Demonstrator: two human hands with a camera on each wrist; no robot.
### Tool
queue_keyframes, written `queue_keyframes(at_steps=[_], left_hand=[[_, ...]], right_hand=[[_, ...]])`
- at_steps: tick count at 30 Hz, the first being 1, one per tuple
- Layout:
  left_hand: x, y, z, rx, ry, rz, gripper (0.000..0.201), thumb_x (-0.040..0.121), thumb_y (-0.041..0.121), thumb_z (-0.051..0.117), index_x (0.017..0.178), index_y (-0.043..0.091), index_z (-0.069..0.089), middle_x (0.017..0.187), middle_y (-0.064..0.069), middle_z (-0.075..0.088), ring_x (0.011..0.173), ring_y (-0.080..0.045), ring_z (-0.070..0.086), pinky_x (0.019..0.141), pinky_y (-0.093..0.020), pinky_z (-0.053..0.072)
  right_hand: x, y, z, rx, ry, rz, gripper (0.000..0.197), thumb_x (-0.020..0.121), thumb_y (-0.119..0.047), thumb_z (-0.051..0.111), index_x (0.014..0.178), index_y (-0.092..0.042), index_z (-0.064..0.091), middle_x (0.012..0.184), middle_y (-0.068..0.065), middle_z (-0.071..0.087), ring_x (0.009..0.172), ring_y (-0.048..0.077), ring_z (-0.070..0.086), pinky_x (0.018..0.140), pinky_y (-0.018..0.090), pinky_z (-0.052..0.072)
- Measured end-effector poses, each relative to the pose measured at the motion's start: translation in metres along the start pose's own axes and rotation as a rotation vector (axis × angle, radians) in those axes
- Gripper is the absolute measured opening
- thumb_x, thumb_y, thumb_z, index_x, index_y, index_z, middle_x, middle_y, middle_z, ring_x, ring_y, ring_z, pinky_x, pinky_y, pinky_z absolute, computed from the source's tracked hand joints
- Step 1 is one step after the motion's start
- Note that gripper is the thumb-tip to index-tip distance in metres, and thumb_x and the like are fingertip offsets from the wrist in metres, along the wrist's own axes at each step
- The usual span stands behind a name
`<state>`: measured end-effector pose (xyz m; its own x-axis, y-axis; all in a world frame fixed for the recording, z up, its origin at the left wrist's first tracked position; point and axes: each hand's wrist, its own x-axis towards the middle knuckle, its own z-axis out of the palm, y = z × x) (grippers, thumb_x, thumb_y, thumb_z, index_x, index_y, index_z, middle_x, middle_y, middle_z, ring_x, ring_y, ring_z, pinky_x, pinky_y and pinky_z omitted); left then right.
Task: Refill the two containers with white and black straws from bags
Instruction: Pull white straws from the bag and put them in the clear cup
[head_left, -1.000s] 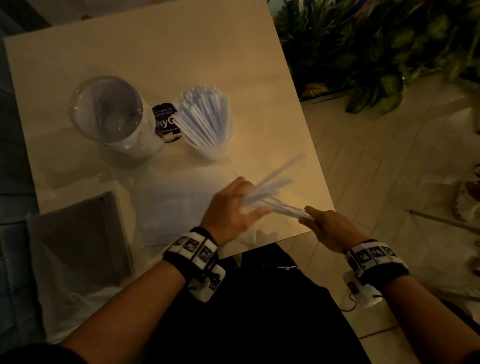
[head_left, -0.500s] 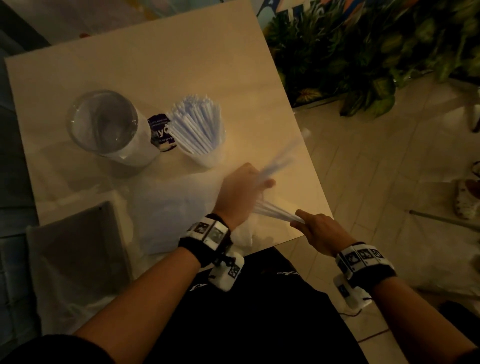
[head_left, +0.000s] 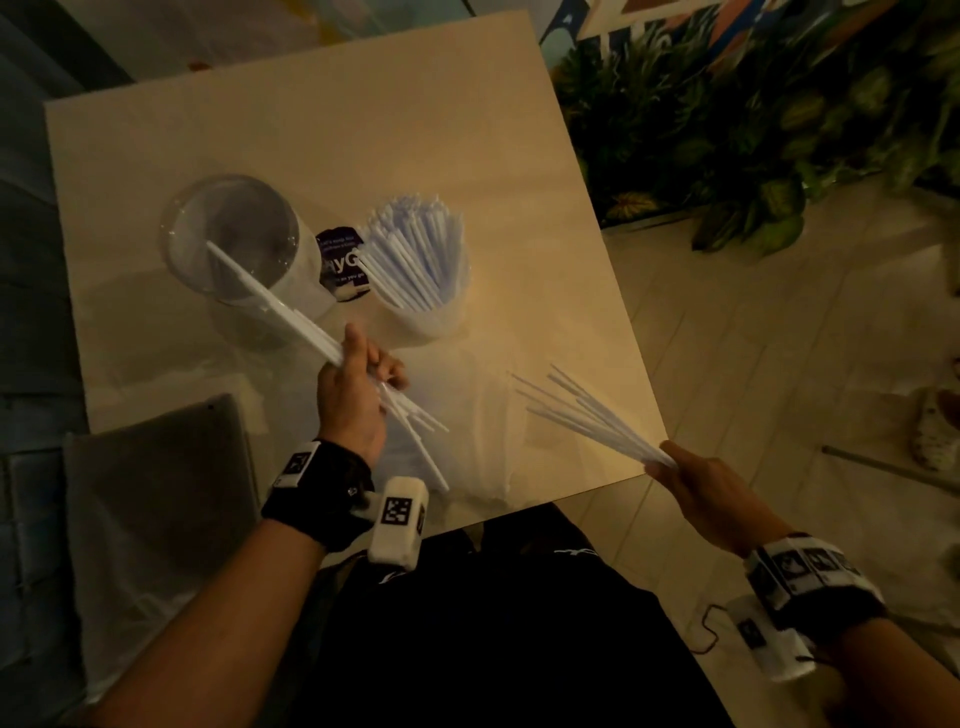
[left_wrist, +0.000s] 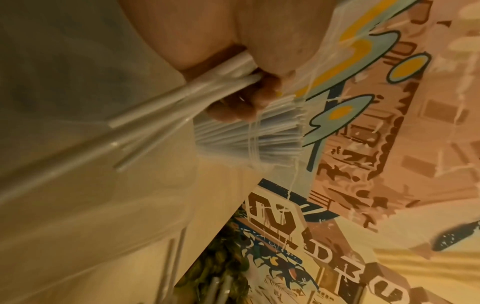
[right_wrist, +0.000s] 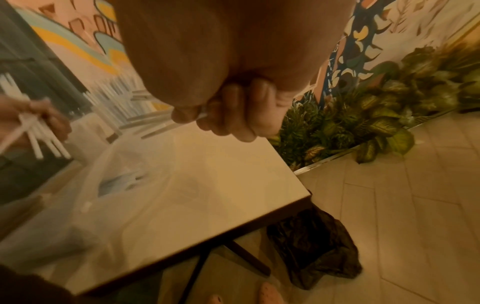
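My left hand (head_left: 358, 384) grips a bundle of white straws (head_left: 291, 317) whose far ends point over the empty clear container (head_left: 234, 239) at the table's left. To its right stands a white container (head_left: 421, 322) packed with white straws (head_left: 415, 254). My right hand (head_left: 691, 478) pinches a second, fanned bunch of white straws (head_left: 582, 415) over the table's near right corner. The left wrist view shows fingers (left_wrist: 233, 107) curled round straws (left_wrist: 182, 96); the right wrist view shows my right hand's fingers (right_wrist: 233, 115) closed on straw ends.
A clear plastic bag (head_left: 467, 441) lies flat on the beige table (head_left: 363, 130) between my hands. A dark grey bag (head_left: 156, 499) sits at the near left. Green plants (head_left: 753, 130) border the table's right side, with tiled floor (head_left: 779, 364) beyond the edge.
The single bunch held by both hands has been split. My left hand swung its share left toward the clear container, while my right hand drew back right with the rest.
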<state>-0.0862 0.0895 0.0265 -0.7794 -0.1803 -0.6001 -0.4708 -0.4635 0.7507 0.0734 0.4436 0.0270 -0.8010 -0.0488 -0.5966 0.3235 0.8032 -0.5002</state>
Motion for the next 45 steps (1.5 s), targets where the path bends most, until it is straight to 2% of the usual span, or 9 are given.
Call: queue_keyframes(at_steps=[4,9,15,18,22,30,34,41,45], left_hand=[[-0.017,-0.003,0.013,0.058,-0.068,-0.028,0.044,0.094,0.051,0.052,0.064,0.022,0.038,0.052,0.006,0.024,0.043,-0.009,0.025,0.040,-0.023,0.027],[-0.035,-0.013,0.037,0.163,-0.123,-0.010,0.045,0.097,0.046,0.051,0.062,0.022,0.034,0.050,0.005,0.023,0.042,-0.011,0.021,0.043,-0.026,0.015],[-0.032,-0.012,0.033,0.011,-0.142,-0.088,0.054,0.081,0.076,0.039,0.072,0.023,0.043,0.057,0.002,0.024,0.043,-0.010,0.022,0.041,-0.024,0.023],[-0.034,-0.016,0.025,0.035,-0.183,-0.047,0.063,0.069,0.081,0.055,0.082,0.019,0.054,0.056,0.002,0.029,0.045,-0.009,0.027,0.042,-0.023,0.027],[-0.034,-0.018,0.018,0.297,-0.071,0.040,0.030,0.074,0.047,0.079,0.072,0.023,0.062,0.063,0.000,0.047,0.063,-0.021,0.046,0.058,-0.036,0.039],[-0.018,-0.006,0.024,0.084,-0.008,0.026,0.040,0.100,0.029,0.053,0.062,0.021,0.040,0.054,0.003,0.040,0.052,-0.012,0.041,0.057,-0.030,0.038],[-0.014,0.028,0.029,-0.101,-0.113,0.090,0.036,0.096,0.038,0.054,0.068,0.020,0.041,0.056,0.002,0.035,0.054,-0.014,0.039,0.058,-0.028,0.045],[-0.020,0.079,0.050,-0.035,-0.411,0.422,0.041,0.089,0.046,0.059,0.068,0.017,0.040,0.059,0.003,0.039,0.056,-0.014,0.042,0.063,-0.028,0.043],[-0.022,0.086,0.058,0.030,-0.444,0.467,0.041,0.090,0.043,0.062,0.071,0.014,0.041,0.060,0.002,0.042,0.057,-0.014,0.045,0.064,-0.029,0.045]], right_hand=[[0.014,-0.047,0.001,0.147,0.030,-0.094,0.038,0.096,-0.055,0.033,0.101,-0.025,0.056,0.068,0.001,0.058,0.056,0.012,0.052,0.058,0.039,0.047],[0.052,-0.125,0.023,0.323,0.096,-0.281,0.020,0.103,-0.036,0.043,0.086,-0.028,0.050,0.066,-0.008,0.051,0.058,0.006,0.049,0.056,0.023,0.037],[0.074,-0.154,0.033,0.396,0.105,-0.335,0.024,0.105,-0.030,0.045,0.086,-0.016,0.050,0.067,-0.002,0.049,0.059,0.009,0.046,0.057,0.020,0.034],[0.081,-0.167,0.041,0.356,0.050,-0.337,0.022,0.106,-0.033,0.044,0.089,-0.019,0.050,0.070,-0.002,0.052,0.062,0.013,0.049,0.061,0.030,0.038],[0.085,-0.184,0.059,0.213,-0.063,-0.394,0.014,0.105,-0.037,0.044,0.094,-0.028,0.045,0.072,0.002,0.060,0.062,0.020,0.054,0.060,0.037,0.041],[0.097,-0.181,0.051,0.172,-0.151,-0.469,0.032,0.100,-0.050,0.049,0.101,-0.018,0.052,0.091,-0.002,0.055,0.074,0.017,0.052,0.066,0.032,0.041],[0.104,-0.186,0.041,0.498,-0.140,-0.303,0.048,0.094,-0.065,0.042,0.116,-0.025,0.057,0.104,-0.002,0.064,0.090,0.016,0.062,0.079,0.033,0.053],[0.127,-0.244,0.020,1.383,-0.299,0.036,0.074,0.091,-0.061,0.042,0.130,0.001,0.057,0.125,0.029,0.063,0.100,0.045,0.067,0.091,0.054,0.053],[0.132,-0.268,0.018,1.603,-0.348,0.089,0.054,0.105,-0.044,0.034,0.119,0.002,0.058,0.114,0.030,0.063,0.090,0.039,0.066,0.092,0.054,0.051]])
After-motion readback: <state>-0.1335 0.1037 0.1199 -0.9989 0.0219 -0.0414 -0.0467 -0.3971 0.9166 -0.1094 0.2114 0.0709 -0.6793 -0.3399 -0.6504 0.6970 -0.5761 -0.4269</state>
